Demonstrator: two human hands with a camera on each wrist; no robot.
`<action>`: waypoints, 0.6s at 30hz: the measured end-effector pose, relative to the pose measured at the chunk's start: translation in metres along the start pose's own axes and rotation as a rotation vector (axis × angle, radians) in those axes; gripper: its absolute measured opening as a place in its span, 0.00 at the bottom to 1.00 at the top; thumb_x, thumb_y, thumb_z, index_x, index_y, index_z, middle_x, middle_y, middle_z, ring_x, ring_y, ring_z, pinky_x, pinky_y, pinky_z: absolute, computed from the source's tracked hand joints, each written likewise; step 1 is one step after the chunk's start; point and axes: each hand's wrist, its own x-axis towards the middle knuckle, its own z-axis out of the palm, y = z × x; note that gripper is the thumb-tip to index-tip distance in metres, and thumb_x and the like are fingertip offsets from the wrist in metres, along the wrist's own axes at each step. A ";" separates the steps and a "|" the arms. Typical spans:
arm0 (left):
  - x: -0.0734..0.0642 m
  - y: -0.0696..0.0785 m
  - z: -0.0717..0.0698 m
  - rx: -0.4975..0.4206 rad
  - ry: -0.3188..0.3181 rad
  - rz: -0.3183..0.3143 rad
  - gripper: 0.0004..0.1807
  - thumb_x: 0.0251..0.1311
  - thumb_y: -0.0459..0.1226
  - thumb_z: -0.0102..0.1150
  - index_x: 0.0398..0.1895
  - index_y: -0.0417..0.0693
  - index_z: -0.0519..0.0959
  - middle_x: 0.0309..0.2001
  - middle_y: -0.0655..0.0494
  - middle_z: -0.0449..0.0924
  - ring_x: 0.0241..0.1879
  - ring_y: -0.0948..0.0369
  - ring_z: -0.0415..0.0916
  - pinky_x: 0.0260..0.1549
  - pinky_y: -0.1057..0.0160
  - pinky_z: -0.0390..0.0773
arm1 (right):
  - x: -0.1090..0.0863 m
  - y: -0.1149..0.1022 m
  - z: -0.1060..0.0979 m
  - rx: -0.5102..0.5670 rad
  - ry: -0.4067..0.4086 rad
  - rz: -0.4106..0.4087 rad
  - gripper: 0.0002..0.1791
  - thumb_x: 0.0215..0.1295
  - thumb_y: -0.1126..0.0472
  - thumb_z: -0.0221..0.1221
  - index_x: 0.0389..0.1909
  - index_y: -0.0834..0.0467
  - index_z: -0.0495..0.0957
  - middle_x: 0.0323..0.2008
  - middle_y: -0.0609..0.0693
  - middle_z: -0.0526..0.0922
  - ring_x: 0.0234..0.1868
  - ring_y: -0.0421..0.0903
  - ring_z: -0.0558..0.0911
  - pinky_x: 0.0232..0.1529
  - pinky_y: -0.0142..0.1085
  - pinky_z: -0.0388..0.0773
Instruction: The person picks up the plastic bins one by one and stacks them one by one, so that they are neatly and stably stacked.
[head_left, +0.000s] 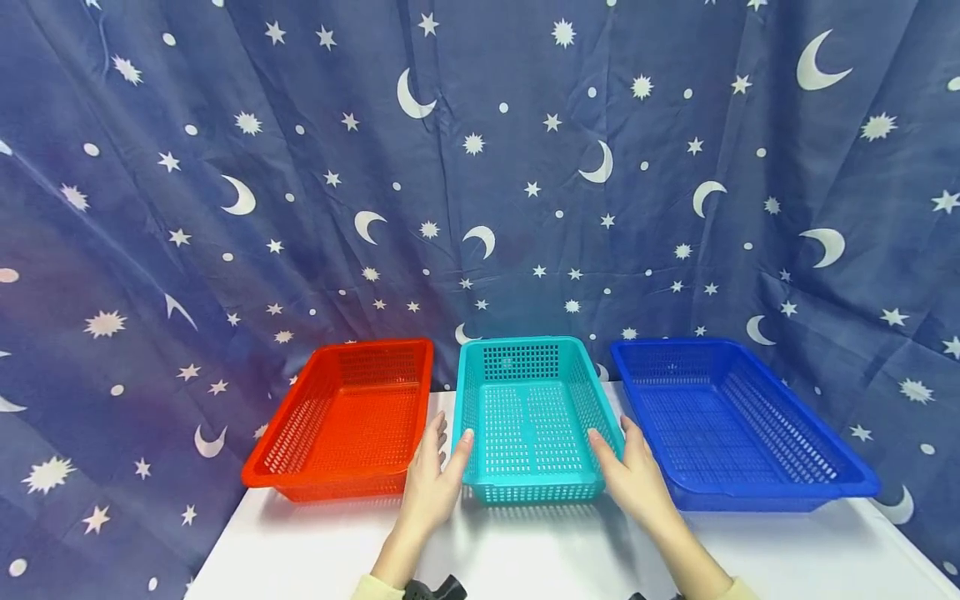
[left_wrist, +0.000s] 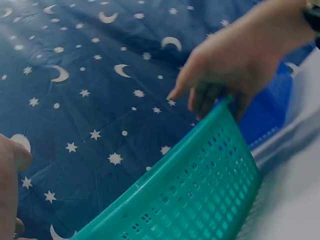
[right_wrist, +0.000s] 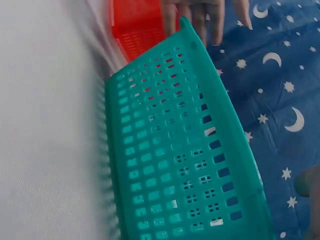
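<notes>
A teal plastic basket [head_left: 532, 492] with slotted walls stands between my two hands, and nothing lies in it. My left hand [head_left: 429, 483] is at its left side near the front corner, the thumb by the rim and the fingers loosely extended outside. On the opposite side, my right hand [head_left: 639, 482] is held much the same way, its thumb over the right rim. The left wrist view shows the right hand [left_wrist: 235, 65] beyond the basket's rim. In the right wrist view, the left hand's straight fingers [right_wrist: 216, 22] hang by the far corner. Whether either hand touches the rim, I cannot tell.
A red basket [head_left: 341, 485] stands to the left and a larger blue basket [head_left: 757, 498] to the right, both close to the teal one. All rest on a white table [head_left: 525, 558]. A dark blue curtain [head_left: 517, 225] with moons and stars hangs behind.
</notes>
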 end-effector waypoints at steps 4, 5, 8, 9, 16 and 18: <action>-0.001 -0.009 0.013 -0.118 0.023 -0.038 0.41 0.73 0.54 0.56 0.76 0.36 0.60 0.72 0.34 0.64 0.69 0.38 0.66 0.65 0.41 0.68 | 0.001 0.005 0.004 0.050 0.034 0.052 0.51 0.77 0.33 0.44 0.79 0.70 0.43 0.77 0.72 0.51 0.76 0.71 0.51 0.72 0.66 0.50; -0.001 -0.012 0.015 -0.121 0.027 -0.048 0.41 0.73 0.55 0.56 0.76 0.36 0.60 0.73 0.34 0.64 0.69 0.38 0.66 0.66 0.41 0.67 | 0.002 0.006 0.005 0.062 0.038 0.065 0.51 0.77 0.32 0.44 0.79 0.70 0.43 0.77 0.71 0.51 0.76 0.71 0.51 0.72 0.66 0.50; -0.002 -0.018 0.021 -0.109 0.034 -0.067 0.41 0.73 0.55 0.56 0.76 0.35 0.60 0.72 0.34 0.65 0.69 0.37 0.66 0.66 0.39 0.66 | 0.003 0.009 0.008 0.102 0.039 0.111 0.52 0.77 0.30 0.41 0.79 0.69 0.44 0.77 0.70 0.51 0.76 0.71 0.51 0.71 0.67 0.50; -0.002 -0.019 0.023 -0.101 0.037 -0.076 0.41 0.73 0.56 0.56 0.76 0.36 0.61 0.72 0.34 0.66 0.68 0.37 0.67 0.66 0.39 0.66 | 0.004 0.011 0.008 0.115 0.041 0.128 0.52 0.76 0.30 0.41 0.79 0.68 0.45 0.77 0.70 0.52 0.75 0.71 0.52 0.71 0.67 0.50; -0.002 -0.023 0.030 -0.118 0.055 -0.197 0.39 0.72 0.55 0.57 0.74 0.38 0.64 0.67 0.36 0.71 0.64 0.39 0.71 0.61 0.35 0.69 | 0.006 0.019 0.015 0.262 0.057 0.212 0.45 0.78 0.35 0.44 0.77 0.68 0.53 0.72 0.72 0.61 0.72 0.72 0.58 0.68 0.69 0.54; -0.004 -0.024 0.033 -0.161 0.032 -0.252 0.36 0.73 0.53 0.56 0.73 0.37 0.65 0.64 0.37 0.74 0.62 0.42 0.73 0.58 0.37 0.71 | 0.005 0.024 0.016 0.329 0.061 0.216 0.41 0.80 0.39 0.45 0.77 0.68 0.55 0.72 0.71 0.61 0.74 0.71 0.57 0.69 0.69 0.52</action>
